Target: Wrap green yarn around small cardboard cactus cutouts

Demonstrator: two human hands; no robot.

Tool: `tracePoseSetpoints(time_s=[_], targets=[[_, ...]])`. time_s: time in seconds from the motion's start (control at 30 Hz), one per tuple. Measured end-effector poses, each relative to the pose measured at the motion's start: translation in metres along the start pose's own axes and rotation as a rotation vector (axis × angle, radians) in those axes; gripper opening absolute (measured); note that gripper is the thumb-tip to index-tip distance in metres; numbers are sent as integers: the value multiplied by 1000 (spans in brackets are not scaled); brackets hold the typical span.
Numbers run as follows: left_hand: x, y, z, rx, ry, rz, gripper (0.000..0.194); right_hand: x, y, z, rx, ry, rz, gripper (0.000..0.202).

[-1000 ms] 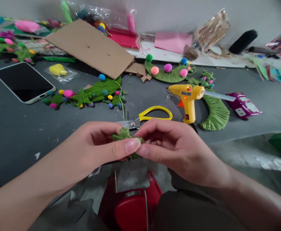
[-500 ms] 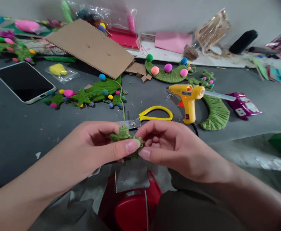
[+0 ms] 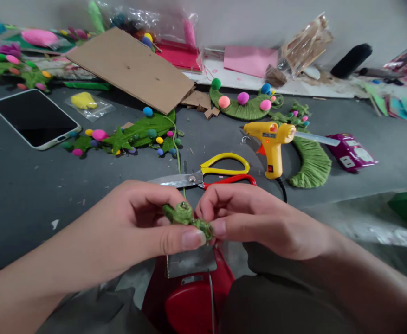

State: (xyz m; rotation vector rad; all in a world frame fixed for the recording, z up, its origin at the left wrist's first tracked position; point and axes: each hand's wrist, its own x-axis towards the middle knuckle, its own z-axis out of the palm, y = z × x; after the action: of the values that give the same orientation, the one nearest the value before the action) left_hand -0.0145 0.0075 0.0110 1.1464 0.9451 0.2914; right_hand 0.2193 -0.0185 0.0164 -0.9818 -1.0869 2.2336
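A small green yarn-wrapped piece is held between both hands near the table's front edge. My left hand grips it, thumb across the front and fingers behind. My right hand pinches its right end between thumb and fingertips. A green yarn strand runs up behind the hands toward a green decorated crescent. Just beyond the hands lie scissors with one yellow and one red handle. A yellow glue gun with a clear stick stands to the right, its small light lit.
A phone and a bagged yellow piece lie at left. Cardboard slants across the back. Two more yarn crescents, one with pompoms and one plain, lie near a purple packet. A red stool is below.
Both hands have moved slightly down with the green piece, which has tilted to show its coiled top. More of the scissors shows, including the red handle and the blades.
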Motion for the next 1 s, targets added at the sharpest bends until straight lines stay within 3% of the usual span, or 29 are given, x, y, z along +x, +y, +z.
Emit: tracePoseSetpoints(time_s=[0.27, 0.43, 0.7, 1.0], targets=[[0, -4, -4, 134, -18, 6, 11, 3, 4, 0, 83, 112, -16, 30], [0, -3, -2, 92, 59, 25, 11, 4, 5, 1, 27, 143, -48, 22], [3, -2, 0, 79, 148, 73, 12, 4, -1, 7, -24, 167, 31, 9], [3, -8, -1, 2, 149, 88, 8, 5, 0, 9, -92, 226, 27, 15]])
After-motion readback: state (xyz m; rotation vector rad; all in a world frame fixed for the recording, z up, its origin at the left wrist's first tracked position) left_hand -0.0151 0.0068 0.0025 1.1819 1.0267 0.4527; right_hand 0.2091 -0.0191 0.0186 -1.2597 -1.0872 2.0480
